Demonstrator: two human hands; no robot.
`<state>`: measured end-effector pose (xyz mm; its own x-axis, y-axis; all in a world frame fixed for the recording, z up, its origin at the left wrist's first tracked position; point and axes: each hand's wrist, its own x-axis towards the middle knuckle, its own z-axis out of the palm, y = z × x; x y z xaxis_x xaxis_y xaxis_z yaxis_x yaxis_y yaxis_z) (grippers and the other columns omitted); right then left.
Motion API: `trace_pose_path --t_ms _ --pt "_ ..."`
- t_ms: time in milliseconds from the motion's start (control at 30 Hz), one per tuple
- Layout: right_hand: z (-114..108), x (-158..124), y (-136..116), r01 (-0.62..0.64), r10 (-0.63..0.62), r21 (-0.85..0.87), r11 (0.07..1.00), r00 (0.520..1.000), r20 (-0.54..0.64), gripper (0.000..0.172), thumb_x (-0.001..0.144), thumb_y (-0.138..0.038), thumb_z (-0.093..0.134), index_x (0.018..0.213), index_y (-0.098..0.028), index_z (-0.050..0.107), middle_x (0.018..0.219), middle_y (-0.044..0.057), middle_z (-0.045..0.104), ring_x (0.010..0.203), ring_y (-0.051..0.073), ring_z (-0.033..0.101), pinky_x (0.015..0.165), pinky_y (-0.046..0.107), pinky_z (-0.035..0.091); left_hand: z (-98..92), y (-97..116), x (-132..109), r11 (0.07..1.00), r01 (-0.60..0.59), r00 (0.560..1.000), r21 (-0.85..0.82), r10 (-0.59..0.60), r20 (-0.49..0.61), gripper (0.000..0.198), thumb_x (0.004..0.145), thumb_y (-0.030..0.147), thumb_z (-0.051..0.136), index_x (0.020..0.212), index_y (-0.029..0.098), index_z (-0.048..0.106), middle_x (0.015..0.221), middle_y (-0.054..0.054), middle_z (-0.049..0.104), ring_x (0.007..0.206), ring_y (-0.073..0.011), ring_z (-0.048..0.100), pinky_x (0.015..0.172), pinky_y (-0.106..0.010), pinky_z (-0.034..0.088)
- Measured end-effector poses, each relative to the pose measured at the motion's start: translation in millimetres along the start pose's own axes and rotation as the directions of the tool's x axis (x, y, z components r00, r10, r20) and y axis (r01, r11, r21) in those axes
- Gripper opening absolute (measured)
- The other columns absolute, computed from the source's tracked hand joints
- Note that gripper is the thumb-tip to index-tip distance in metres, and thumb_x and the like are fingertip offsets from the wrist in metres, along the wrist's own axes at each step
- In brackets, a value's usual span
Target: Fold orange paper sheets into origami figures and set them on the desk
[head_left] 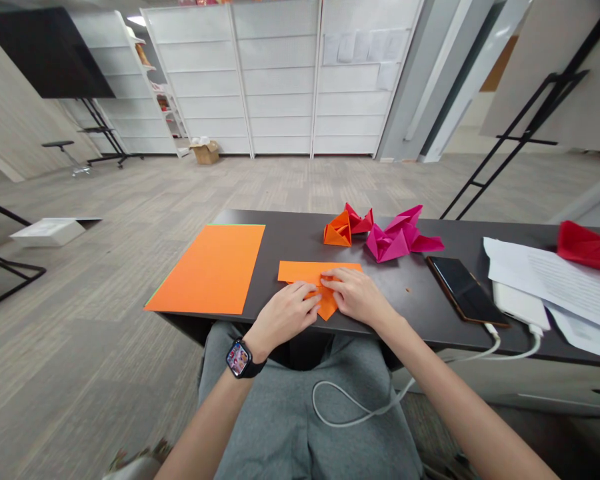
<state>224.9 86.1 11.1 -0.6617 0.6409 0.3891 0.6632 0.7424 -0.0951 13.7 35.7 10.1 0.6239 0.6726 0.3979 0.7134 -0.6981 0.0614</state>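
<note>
The folded orange paper (305,272) lay on the dark bench (280,233), near its front edge, with one pointed corner toward us. We saw the left hand (283,312) and the right hand (357,297) both resting on this paper, side by side. The left fingers (305,298) were close together and held down its left part. The right fingers (333,283) held down the middle, and they were almost touching the left fingers. A black smartwatch (239,358) was on the left wrist.

Left of the hands lay a flat rectangular orange paper sheet (210,270) with a thin green edge. Behind the hands stood a folded orange paper shape (338,231), touching a folded red paper shape (360,220). Just beside them was a folded magenta paper shape (395,235). On the right we saw a black smartphone (465,290), a white power bank (520,305) with a white cable (360,407) hanging down over grey trousers (280,400), and printed white paper sheets (570,283). A crumpled red paper (587,248) lay on those sheets.
</note>
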Motion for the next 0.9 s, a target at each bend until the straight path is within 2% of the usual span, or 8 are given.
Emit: trace_pose_path --t_ms 67,167,400,633,767,900 --pt "0.7 -0.1 0.4 0.009 -0.009 -0.003 1.000 1.000 -0.021 0.037 0.084 -0.002 0.049 0.104 -0.018 0.075 0.117 0.010 0.072 0.104 0.025 0.068 0.091 0.040 0.056 -0.7 0.2 0.6 1.000 0.027 0.999 0.004 -0.027 -0.026 0.024 0.096 0.023 0.053 0.117 0.015 0.063 0.122 -0.012 0.065 0.115 -0.0246 0.060 0.103 -0.039 0.049" --pt "2.1 -0.7 1.4 0.029 -0.029 -0.005 1.000 0.998 -0.049 0.035 0.083 -0.001 0.050 0.101 -0.017 0.076 0.115 0.010 0.072 0.101 0.025 0.068 0.089 0.041 0.056 0.7 -0.2 1.1 0.994 0.112 0.992 0.012 -0.112 -0.056 0.039 0.093 0.028 0.058 0.127 0.010 0.058 0.137 -0.017 0.058 0.128 -0.0288 0.054 0.111 -0.043 0.043" --pt "1.3 0.8 1.7 0.035 -0.035 -0.037 0.999 0.999 -0.001 0.036 0.084 -0.001 0.049 0.104 -0.016 0.075 0.110 0.010 0.074 0.100 0.024 0.070 0.091 0.039 0.056 5.5 0.0 1.1 0.987 0.156 0.987 0.025 -0.157 0.036 0.040 0.096 0.031 0.053 0.130 0.010 0.058 0.143 -0.016 0.057 0.133 -0.0280 0.052 0.114 -0.042 0.040" --pt "-10.8 -11.8 -11.6 -0.030 0.030 0.006 1.000 0.995 0.097 0.038 0.089 -0.008 0.046 0.118 -0.012 0.070 0.129 0.014 0.068 0.118 0.026 0.065 0.103 0.042 0.052 8.0 1.8 1.4 0.987 0.153 0.988 0.052 -0.154 0.016 0.038 0.098 0.030 0.048 0.128 0.011 0.059 0.139 -0.016 0.060 0.131 -0.0265 0.055 0.112 -0.041 0.042" --pt "-9.4 -21.2 -20.3 -0.086 0.084 0.031 0.996 0.995 0.056 0.037 0.094 -0.013 0.044 0.123 -0.013 0.067 0.129 0.015 0.067 0.119 0.026 0.064 0.103 0.044 0.052 8.3 1.9 1.6 0.986 0.153 0.988 0.064 -0.155 0.019 0.037 0.098 0.030 0.049 0.127 0.011 0.059 0.138 -0.015 0.061 0.130 -0.0271 0.055 0.111 -0.041 0.042" --pt "-3.5 -24.4 -22.9 -0.117 0.118 0.025 0.993 0.993 -0.013 0.033 0.092 -0.012 0.048 0.117 -0.014 0.070 0.134 0.015 0.064 0.123 0.028 0.061 0.105 0.048 0.049 7.2 2.3 1.9 0.986 0.158 0.987 0.062 -0.159 0.016 0.041 0.097 0.031 0.051 0.132 0.011 0.056 0.139 -0.015 0.060 0.129 -0.0276 0.055 0.113 -0.043 0.040"
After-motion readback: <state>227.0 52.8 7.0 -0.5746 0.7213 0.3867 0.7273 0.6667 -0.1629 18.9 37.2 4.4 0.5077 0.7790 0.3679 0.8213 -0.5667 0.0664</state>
